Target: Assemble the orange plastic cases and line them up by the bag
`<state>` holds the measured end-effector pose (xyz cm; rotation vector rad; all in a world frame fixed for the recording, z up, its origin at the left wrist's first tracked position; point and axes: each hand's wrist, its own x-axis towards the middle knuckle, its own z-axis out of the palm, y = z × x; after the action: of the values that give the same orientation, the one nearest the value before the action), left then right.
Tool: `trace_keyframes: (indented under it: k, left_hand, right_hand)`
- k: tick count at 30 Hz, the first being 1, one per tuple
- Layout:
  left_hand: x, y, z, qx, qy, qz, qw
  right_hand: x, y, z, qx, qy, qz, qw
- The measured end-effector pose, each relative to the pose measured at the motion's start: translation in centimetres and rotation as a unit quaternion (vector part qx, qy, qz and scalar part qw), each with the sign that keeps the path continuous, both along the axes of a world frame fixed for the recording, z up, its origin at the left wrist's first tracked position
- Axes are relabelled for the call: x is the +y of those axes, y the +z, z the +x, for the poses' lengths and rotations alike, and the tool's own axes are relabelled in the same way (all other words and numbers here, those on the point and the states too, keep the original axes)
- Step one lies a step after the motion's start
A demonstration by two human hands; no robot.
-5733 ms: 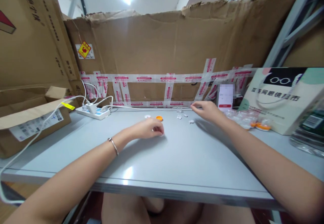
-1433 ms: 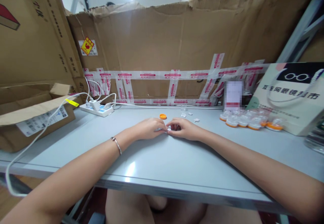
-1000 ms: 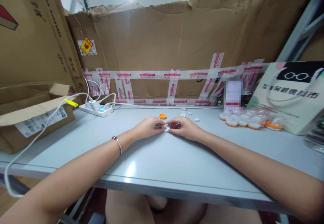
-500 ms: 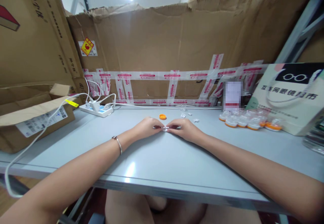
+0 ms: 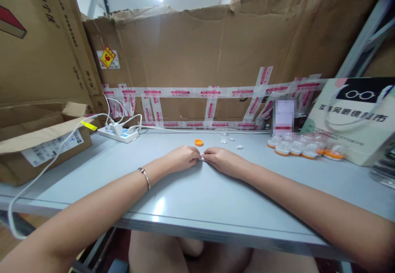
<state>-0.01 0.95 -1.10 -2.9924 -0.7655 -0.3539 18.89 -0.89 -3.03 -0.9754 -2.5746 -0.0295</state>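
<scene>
Between my two hands, low over the table's middle, is a small white plastic part (image 5: 201,156), mostly covered by fingers. My left hand (image 5: 184,158), with a metal bracelet at the wrist, pinches it from the left. My right hand (image 5: 222,160) pinches it from the right. Just beyond the fingertips lies an orange round cap (image 5: 198,142). Small clear-white pieces (image 5: 223,141) are scattered behind my right hand, one more piece (image 5: 240,147) lying farther right.
Several clear domed items with orange bases (image 5: 302,146) cluster at the right, before a paper bag (image 5: 352,116). A power strip (image 5: 119,133) with cables and an opened carton (image 5: 52,145) stand left. A large taped cardboard box (image 5: 191,55) closes off the back.
Both hands have tilted flatter and lower around the white part, fingers more closed over it. The orange cap and loose pieces stay where they were.
</scene>
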Motion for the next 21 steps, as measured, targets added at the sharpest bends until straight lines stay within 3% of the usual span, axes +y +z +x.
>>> trace_keyframes:
  k: [4, 7, 13, 17, 21]
  left_hand:
    - [-0.1, 0.0, 0.2, 0.022, 0.002, -0.002, 1.0]
    - [0.0, 0.7, 0.2, -0.001, -0.004, -0.029, 1.0]
    - [1.2, 4.1, -3.1, -0.108, 0.109, -0.042, 0.987]
    - [1.9, 5.9, -6.3, 0.022, 0.172, -0.115, 0.978]
    - [1.9, 5.9, -7.0, 0.121, 0.216, -0.188, 0.95]
  right_hand:
    - [-0.1, 0.3, -0.3, -0.058, -0.017, -0.013, 0.998]
    - [0.0, 0.3, -0.2, -0.034, -0.011, -0.012, 0.999]
    - [0.3, 0.7, 0.5, 0.03, 0.011, -0.031, 0.999]
    - [0.0, 1.3, 0.7, 0.047, -0.032, -0.063, 0.996]
    - [-0.1, 1.3, 0.6, 0.079, -0.062, -0.097, 0.99]
